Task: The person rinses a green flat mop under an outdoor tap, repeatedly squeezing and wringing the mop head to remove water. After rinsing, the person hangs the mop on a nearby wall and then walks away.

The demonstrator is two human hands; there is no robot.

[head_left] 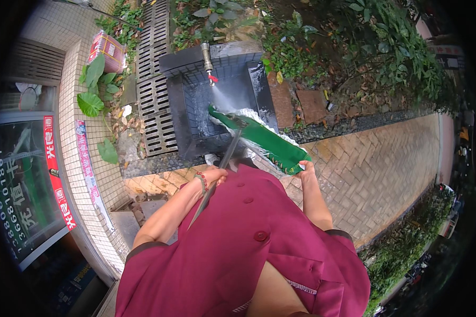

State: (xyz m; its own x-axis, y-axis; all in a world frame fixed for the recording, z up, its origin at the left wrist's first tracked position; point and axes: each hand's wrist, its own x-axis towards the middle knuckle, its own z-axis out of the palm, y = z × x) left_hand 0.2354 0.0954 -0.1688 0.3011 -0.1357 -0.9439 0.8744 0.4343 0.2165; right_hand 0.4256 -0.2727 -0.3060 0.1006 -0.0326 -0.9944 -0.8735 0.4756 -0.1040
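A wide flat mop with a green backing (269, 141) and white fringe lies tilted over the near edge of a dark tiled basin (185, 134). Its grey pole (230, 151) slants back toward my body. My left hand (213, 177), with a beaded bracelet at the wrist, is closed around that pole. At the mop's right end, my right hand (305, 169) grips the corner of the green backing. Water sprays from a metal tap (207, 58) with a red handle onto the far end of the mop.
A slotted drain grate (156, 116) runs left of the basin. Plants and soil (301, 53) lie behind it, brick paving (365, 164) to the right. A tiled wall (100, 158) stands at left, near a red-and-white box (108, 52).
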